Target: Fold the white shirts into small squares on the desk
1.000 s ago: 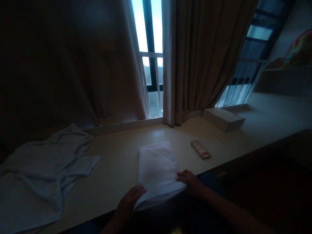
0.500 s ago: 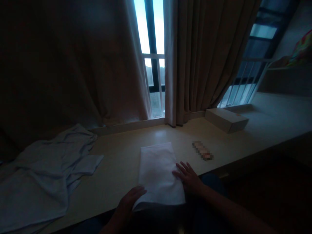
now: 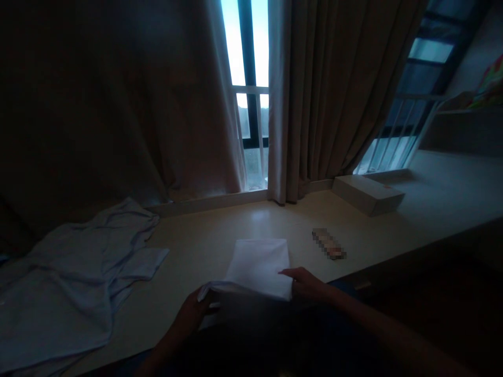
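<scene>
A folded white cloth (image 3: 261, 267) lies on the pale table, its near edge raised off the surface. My left hand (image 3: 193, 310) grips the near left corner, fingers partly hidden under the fabric. At the right edge my right hand (image 3: 303, 283) pinches the cloth, thumb on top and the other fingers beneath. The lifted part sags a little between both hands, and its underside is in deep shadow. To the left a crumpled heap of white clothing (image 3: 66, 293) spreads over the table, apart from my hands.
The long pale table (image 3: 188, 235) runs below the curtains (image 3: 334, 78) and window. A flat white box (image 3: 367, 195) sits near the back right. Between it and the cloth lies a small pixelated item (image 3: 329, 244). A shelf (image 3: 467, 125) stands at far right.
Both hands lay flat on the cloth's sides with fingers spread; now they grip its near edge. That edge has been lifted and moved away from me, and the cloth looks shorter.
</scene>
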`<act>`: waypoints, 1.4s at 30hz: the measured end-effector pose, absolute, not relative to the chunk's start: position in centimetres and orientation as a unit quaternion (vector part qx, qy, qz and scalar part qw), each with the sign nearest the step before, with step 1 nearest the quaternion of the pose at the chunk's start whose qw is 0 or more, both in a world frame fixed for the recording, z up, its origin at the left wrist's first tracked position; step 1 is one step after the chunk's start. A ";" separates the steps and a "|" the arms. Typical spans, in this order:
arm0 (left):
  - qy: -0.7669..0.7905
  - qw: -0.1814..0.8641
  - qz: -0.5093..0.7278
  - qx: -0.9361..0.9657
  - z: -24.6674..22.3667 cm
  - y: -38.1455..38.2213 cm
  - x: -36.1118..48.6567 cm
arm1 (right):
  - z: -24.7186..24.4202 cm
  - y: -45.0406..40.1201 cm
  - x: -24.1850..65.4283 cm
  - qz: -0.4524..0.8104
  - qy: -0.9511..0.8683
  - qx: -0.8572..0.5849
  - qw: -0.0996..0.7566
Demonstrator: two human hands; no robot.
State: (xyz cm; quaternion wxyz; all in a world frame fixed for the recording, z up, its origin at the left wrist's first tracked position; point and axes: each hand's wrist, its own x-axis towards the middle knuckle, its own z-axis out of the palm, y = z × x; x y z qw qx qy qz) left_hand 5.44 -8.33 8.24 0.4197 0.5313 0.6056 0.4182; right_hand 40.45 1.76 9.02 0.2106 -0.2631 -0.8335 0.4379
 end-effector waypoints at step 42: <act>0.797 0.114 0.348 0.480 -0.6 -8.7 2.8 | 1.7 8.7 37.1 0.752 -0.179 -0.482 0.412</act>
